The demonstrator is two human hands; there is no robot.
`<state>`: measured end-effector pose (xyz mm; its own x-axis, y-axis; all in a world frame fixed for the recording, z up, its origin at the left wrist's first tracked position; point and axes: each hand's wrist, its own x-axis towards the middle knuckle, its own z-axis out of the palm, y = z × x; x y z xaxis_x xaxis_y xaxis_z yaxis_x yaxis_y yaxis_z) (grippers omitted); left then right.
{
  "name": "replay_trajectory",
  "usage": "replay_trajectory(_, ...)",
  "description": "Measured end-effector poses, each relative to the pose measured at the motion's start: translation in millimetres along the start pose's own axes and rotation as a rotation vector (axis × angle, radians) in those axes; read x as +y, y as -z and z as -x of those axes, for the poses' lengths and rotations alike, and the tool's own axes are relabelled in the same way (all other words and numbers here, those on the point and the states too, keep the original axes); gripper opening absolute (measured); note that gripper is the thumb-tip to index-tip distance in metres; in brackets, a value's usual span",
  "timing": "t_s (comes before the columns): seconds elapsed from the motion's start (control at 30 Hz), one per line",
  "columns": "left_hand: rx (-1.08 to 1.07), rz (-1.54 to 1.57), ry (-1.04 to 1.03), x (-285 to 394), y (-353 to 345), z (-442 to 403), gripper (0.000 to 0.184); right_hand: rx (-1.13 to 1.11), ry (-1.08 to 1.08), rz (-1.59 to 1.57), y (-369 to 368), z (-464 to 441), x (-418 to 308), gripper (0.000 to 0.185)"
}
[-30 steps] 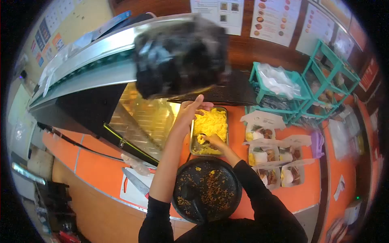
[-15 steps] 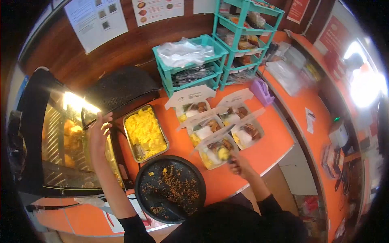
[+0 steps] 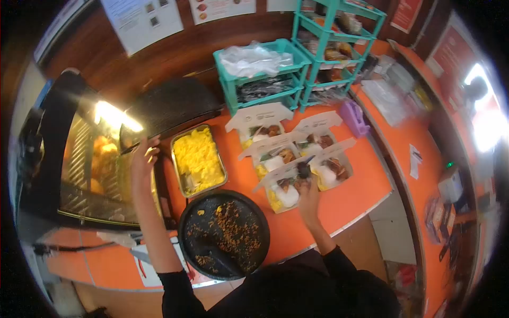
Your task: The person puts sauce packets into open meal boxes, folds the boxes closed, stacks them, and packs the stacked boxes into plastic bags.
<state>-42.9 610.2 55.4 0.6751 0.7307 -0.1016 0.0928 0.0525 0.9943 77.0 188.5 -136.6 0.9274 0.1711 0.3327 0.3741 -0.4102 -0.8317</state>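
Note:
My right hand (image 3: 307, 195) grips a dark spoon-like utensil (image 3: 303, 169) above the nearest open food box (image 3: 277, 204). Its working end is blurred. Rice and yellow egg show in that box, partly behind the hand. Several more open paper boxes (image 3: 286, 139) stand close behind, holding rice, brown meat and some greens. My left hand (image 3: 144, 152) is raised with fingers apart, in front of the glass food warmer (image 3: 95, 159), holding nothing. To its right is a metal tray (image 3: 225, 177) of yellow scrambled egg (image 3: 197, 159). Below the tray sits a black stone mortar (image 3: 185, 233) with brown crumbs and a pestle (image 3: 225, 262).
Teal plastic racks (image 3: 228, 87) stand at the back with plastic bags and packets. A purple tape dispenser (image 3: 352, 119) sits right of the boxes. A white board (image 3: 154, 278) with a knife lies partly under my left arm. An orange side counter (image 3: 395, 140) runs along the right.
My right hand has moved up and left with the utensil; the yellow lump at its tip no longer shows. My left hand stays raised. The whole view has shifted slightly.

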Motion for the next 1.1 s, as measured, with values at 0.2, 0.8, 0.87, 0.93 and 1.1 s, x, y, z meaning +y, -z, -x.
replay_trajectory(0.2, 0.003, 0.155, 0.03, -2.1, -21.5, 22.1, 0.045, -0.893, 0.09, 0.177, -164.8, -5.1, -147.1, 0.037)
replay_trajectory(0.8, 0.36, 0.297, -0.1, -34.0, 5.0, 2.6, 0.04, -0.864, 0.364, 0.102, -226.0, 14.6, -100.1, 0.064)
replay_trajectory(0.87, 0.617, 0.298, -0.094, -29.9, 6.2, -3.8, 0.038, -0.758, 0.348, 0.111, -232.8, 23.7, -98.3, 0.067)
replay_trajectory(0.93, 0.537, 0.278, -0.107, -27.3, 11.5, -4.7, 0.037, -0.765, 0.328, 0.085, -239.2, 19.5, -95.4, 0.066)
replay_trajectory(1.1, 0.74, 0.265, -0.175, -10.2, -46.7, 2.3, 0.03, -0.582, 0.492, 0.34, -257.0, 9.6, -106.0, 0.066)
